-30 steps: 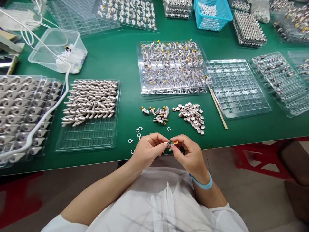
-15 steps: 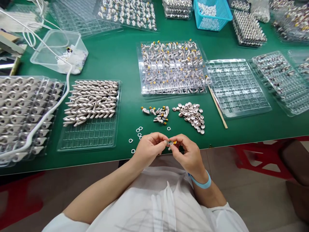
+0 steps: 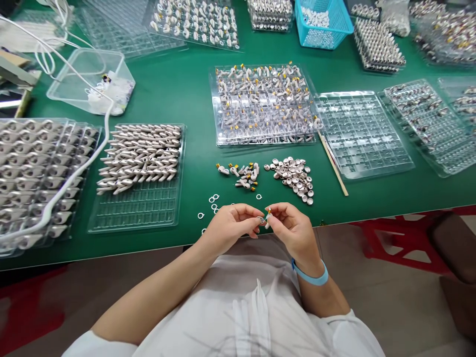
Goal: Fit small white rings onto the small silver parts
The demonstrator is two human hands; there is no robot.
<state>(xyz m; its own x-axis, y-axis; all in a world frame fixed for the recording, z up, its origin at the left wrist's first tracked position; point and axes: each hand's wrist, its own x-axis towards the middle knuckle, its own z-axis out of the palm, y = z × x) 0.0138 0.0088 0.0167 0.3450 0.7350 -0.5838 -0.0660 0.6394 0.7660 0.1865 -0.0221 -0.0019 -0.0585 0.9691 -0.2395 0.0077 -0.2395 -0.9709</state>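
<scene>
At the table's front edge my two hands meet, fingertips almost touching. My left hand (image 3: pixel 231 224) pinches a small round part (image 3: pixel 261 219) between thumb and index finger; whether it is a ring or a cap is too small to tell. Between the thumb and fingers of my right hand (image 3: pixel 293 229) is a pale earbud shell (image 3: pixel 267 221) with a gold tab at its top. Just beyond lie a small pile of similar earbud shells (image 3: pixel 245 173) with gold tabs and a heap of round metallic caps (image 3: pixel 295 176). Several white rings (image 3: pixel 211 200) are scattered near my left hand.
A clear tray of earbud parts (image 3: pixel 264 104) stands behind the piles. Right of it are a thin stick (image 3: pixel 333 166) and a clear tray (image 3: pixel 366 134). Trays of metallic shells (image 3: pixel 139 158), a white cable (image 3: pixel 76 173) and a plastic box (image 3: pixel 89 74) occupy the left.
The earbud shell in my right hand has turned, so its gold tab now points up instead of sideways. Both hands have shifted slightly to the right.
</scene>
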